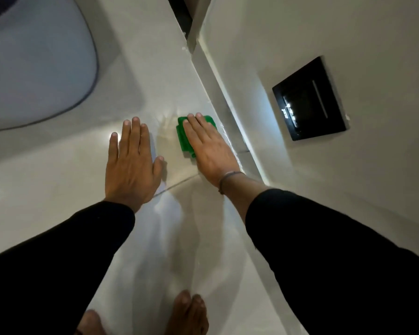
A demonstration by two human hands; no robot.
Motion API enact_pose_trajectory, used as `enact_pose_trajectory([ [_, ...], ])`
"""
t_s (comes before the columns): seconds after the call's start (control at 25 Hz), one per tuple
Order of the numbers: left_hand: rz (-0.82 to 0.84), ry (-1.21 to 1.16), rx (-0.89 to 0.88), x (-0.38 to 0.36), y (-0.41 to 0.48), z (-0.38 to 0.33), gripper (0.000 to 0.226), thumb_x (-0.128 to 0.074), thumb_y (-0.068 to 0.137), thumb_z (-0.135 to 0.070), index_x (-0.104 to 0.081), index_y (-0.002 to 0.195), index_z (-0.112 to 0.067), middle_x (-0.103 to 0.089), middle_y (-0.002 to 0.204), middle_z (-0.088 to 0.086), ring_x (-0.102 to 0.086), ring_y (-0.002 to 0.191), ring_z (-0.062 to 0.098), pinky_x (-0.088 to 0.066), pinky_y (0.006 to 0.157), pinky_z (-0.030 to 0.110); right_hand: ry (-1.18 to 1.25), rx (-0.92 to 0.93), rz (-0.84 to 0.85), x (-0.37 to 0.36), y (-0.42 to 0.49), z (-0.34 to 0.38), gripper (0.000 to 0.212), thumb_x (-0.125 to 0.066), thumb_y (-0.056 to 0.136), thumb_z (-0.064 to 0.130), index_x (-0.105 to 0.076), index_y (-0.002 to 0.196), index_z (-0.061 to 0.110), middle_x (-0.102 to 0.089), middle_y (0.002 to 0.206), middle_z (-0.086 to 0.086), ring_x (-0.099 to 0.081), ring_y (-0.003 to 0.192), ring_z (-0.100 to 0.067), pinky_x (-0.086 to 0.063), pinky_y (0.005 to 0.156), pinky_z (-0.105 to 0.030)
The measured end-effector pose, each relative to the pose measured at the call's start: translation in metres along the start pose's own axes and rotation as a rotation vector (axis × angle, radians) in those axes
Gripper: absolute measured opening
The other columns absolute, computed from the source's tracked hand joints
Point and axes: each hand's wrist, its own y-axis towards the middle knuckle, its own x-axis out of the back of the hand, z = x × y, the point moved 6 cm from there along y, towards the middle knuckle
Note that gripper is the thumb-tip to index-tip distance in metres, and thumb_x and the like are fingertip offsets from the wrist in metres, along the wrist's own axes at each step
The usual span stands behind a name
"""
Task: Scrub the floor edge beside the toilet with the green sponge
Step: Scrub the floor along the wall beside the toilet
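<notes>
The green sponge [183, 136] lies flat on the pale tiled floor, close to the floor edge [224, 131] where the tiles meet the wall. My right hand [209, 151] presses down on it, fingers flat over its top, and hides most of the sponge. My left hand [132, 165] rests flat on the floor with fingers spread, to the left of the sponge and not touching it. The white toilet [34, 66] fills the upper left, a short way from both hands.
A black flush plate [309, 99] is set into the wall on the right. A dark gap [179, 13] opens at the top beside the wall corner. My bare feet [189, 313] stand at the bottom centre. A grout line [179, 182] crosses the floor between my wrists.
</notes>
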Motion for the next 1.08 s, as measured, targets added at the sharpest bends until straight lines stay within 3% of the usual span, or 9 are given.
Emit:
enact_pose_trajectory([
  [0.2,-0.072,0.019,0.007,-0.041,0.010,0.015,0.081,-0.037,0.112,-0.043,-0.019,0.175,0.004,-0.014,0.186,0.028,-0.015,0.174,0.045,-0.012,0.140,0.060,-0.050,0.050,0.076,-0.021,0.031,-0.024,0.083,-0.056,0.092,-0.001,-0.016,0.164,0.006,-0.011,0.173,-0.013,-0.006,0.161,-0.030,-0.006,0.132,-0.043],
  [0.36,-0.138,0.010,-0.020,-0.047,0.010,0.019,0.081,-0.036,0.110,-0.044,-0.019,0.176,0.000,-0.013,0.187,0.025,-0.014,0.174,0.043,-0.012,0.140,0.061,0.032,0.029,0.008,-0.023,0.025,-0.019,0.097,-0.055,0.083,0.041,-0.017,0.163,0.004,-0.011,0.173,-0.016,-0.004,0.161,-0.030,-0.008,0.130,-0.051],
  [0.48,-0.149,0.001,-0.032,-0.049,0.010,0.020,0.081,-0.035,0.110,-0.044,-0.019,0.177,-0.001,-0.014,0.187,0.024,-0.014,0.175,0.042,-0.014,0.140,0.062,-0.041,-0.113,-0.033,-0.026,0.039,-0.016,0.092,-0.040,0.097,0.062,-0.016,0.163,0.003,-0.012,0.172,-0.016,-0.006,0.161,-0.030,-0.006,0.131,-0.049],
  [0.76,-0.153,-0.013,-0.038,-0.048,0.008,0.021,0.079,-0.034,0.110,-0.043,-0.025,0.175,0.001,-0.018,0.185,0.026,-0.018,0.173,0.045,-0.014,0.139,0.063,-0.143,-0.129,-0.103,-0.028,0.086,-0.027,0.064,-0.041,0.103,0.028,-0.025,0.161,0.007,-0.023,0.171,-0.013,-0.016,0.160,-0.028,-0.014,0.130,-0.046],
  [1.08,-0.171,-0.013,-0.048,-0.055,0.008,0.024,0.078,-0.039,0.109,-0.040,-0.024,0.175,-0.001,-0.018,0.186,0.025,-0.017,0.174,0.043,-0.014,0.139,0.063,0.071,-0.194,-0.122,-0.033,0.060,-0.032,0.071,-0.052,0.094,0.005,-0.028,0.161,0.008,-0.026,0.170,-0.010,-0.017,0.159,-0.025,-0.013,0.131,-0.043],
])
